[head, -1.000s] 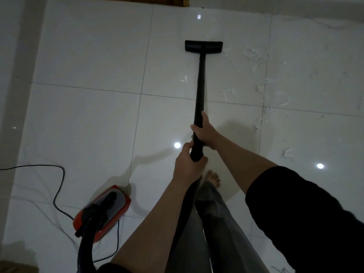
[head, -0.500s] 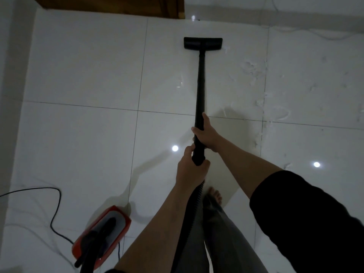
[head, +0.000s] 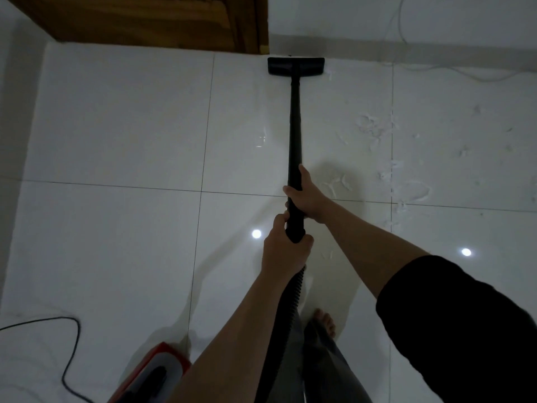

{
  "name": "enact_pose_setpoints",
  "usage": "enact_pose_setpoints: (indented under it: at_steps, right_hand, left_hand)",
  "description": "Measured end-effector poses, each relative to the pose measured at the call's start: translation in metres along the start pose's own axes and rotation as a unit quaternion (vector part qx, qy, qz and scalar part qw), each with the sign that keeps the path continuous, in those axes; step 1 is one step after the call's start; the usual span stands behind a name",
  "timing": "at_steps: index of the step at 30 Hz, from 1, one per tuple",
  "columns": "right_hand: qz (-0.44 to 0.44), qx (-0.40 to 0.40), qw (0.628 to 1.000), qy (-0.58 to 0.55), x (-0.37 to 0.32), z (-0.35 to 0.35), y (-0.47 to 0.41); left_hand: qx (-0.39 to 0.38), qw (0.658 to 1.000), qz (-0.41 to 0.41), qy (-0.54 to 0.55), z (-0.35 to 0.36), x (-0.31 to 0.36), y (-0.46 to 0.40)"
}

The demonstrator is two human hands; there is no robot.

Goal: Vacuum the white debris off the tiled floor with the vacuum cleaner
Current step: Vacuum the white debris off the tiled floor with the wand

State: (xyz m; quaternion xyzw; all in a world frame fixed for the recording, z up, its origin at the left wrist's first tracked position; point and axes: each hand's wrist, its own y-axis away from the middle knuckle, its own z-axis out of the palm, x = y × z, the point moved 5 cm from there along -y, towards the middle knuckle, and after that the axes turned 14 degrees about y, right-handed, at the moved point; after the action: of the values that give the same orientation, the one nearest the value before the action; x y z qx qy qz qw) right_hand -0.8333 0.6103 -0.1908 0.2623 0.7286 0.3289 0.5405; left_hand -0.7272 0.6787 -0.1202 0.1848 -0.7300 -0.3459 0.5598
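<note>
A black vacuum wand [head: 294,123] runs straight ahead over the white tiled floor [head: 122,126]. Its flat black nozzle [head: 295,66] lies on the floor by the far wall, just right of a wooden door. My right hand [head: 305,196] grips the wand higher up. My left hand [head: 283,245] grips its lower end, where the ribbed hose [head: 286,321] joins. White debris [head: 374,132] is scattered over the tiles to the right of the wand, with more shreds [head: 337,183] close to my right hand.
The red and white vacuum body [head: 158,373] sits at the lower left with a black power cord [head: 69,344] looping beside it. A wooden door [head: 151,21] stands at the far left, a white cable [head: 465,74] along the far wall. My bare foot [head: 324,321] is below the hose.
The nozzle has slid forward to the far wall by the door. The view has tilted up, so the vacuum body now sits lower in the frame.
</note>
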Motion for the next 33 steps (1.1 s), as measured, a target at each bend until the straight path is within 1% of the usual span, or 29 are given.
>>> enact_pose_setpoints:
  at_steps: [7,14,22,27,33]
  right_hand:
    - [-0.004,0.004,1.0,-0.024,-0.006,-0.006,-0.02]
    - [0.001,0.004,1.0,-0.023,0.003,-0.003,-0.026]
    - [-0.01,0.015,1.0,-0.012,-0.003,-0.004,-0.024]
    - [-0.026,0.027,0.999,0.005,-0.006,-0.005,-0.012]
    - [-0.026,0.02,0.999,0.021,0.007,0.005,0.02]
  left_hand:
    - [-0.012,1.0,-0.011,0.011,0.001,0.002,-0.024]
    - [-0.004,1.0,-0.006,-0.02,0.002,-0.004,-0.028]
    - [-0.002,1.0,-0.018,0.002,0.0,0.0,-0.026]
    - [0.008,1.0,-0.01,0.01,0.001,0.006,-0.012]
    - [0.022,1.0,0.006,-0.002,0.002,0.0,0.029]
